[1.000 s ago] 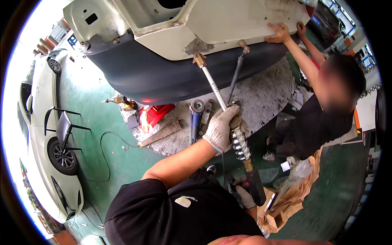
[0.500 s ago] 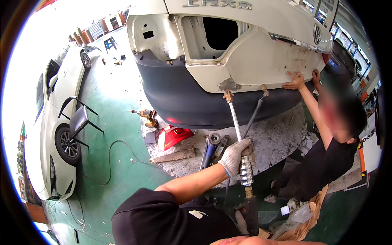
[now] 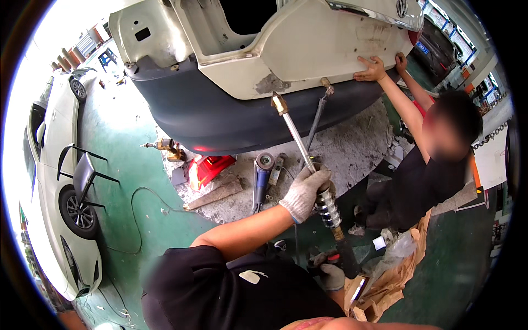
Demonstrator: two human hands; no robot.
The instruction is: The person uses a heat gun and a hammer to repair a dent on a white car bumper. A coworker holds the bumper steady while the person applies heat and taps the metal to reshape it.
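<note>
My left hand [image 3: 307,193], in a white knitted glove, is wrapped around the slide hammer dent puller [image 3: 330,212], above its ribbed metal part. Its brass tip [image 3: 279,103] is beside a bare grey patch [image 3: 272,84] low on the white tailgate [image 3: 308,49]; contact cannot be told. Lower down, my gloved right hand [image 3: 333,276] is closed around a black grip with a red part, beside the tool's black end [image 3: 346,258]. A second, darker rod [image 3: 318,118] runs from a brass clamp [image 3: 327,86] on the tailgate's lower edge and passes behind my left hand.
A co-worker [image 3: 429,165] at the right holds both hands against the tailgate. Below the dark bumper [image 3: 220,118] lie a red tail light [image 3: 209,169], a blue grinder [image 3: 263,179] and a cordless drill [image 3: 165,146]. A chair [image 3: 85,173] stands beside a white car [image 3: 52,181].
The view has shifted, so the vehicle sits farther left and higher. The slide hammer slants more, and my right hand shows more fully. My left hand still grips the tool.
</note>
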